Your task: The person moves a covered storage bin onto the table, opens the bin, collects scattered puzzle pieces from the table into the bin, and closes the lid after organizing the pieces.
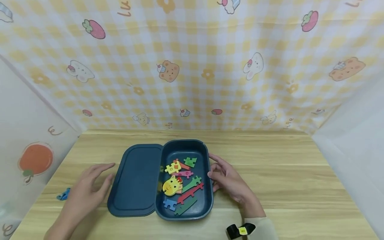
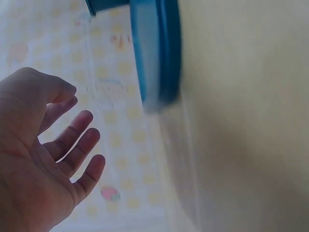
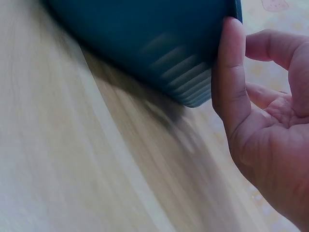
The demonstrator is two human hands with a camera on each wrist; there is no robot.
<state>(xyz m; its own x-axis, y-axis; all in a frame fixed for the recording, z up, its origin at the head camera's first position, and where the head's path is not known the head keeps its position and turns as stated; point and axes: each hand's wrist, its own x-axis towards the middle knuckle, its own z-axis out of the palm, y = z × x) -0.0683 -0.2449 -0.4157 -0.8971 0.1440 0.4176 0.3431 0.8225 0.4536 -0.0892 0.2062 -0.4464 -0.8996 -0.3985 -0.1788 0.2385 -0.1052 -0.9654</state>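
A dark blue box (image 1: 211, 200) stands on the table with its lid (image 1: 135, 180) folded out flat to the left. Inside lie several coloured puzzle pieces: a yellow giraffe head (image 1: 171, 186), a yellow piece (image 1: 173, 167), a blue one (image 1: 170, 204), a long red one (image 1: 190, 193) and some green ones. My right hand (image 1: 226, 178) is at the box's right side, its thumb (image 3: 231, 67) against the outer wall near the rim. Left of the lid, my left hand (image 1: 90, 190) hovers with spread, relaxed fingers, holding nothing. In the left wrist view its fingers are apart from the lid.
A small blue object (image 1: 63, 194) lies on the wooden table (image 1: 285, 186), partly hidden by the left hand. A yellow checked cloth (image 1: 207, 93) hangs behind the table, with pale side walls at left and right.
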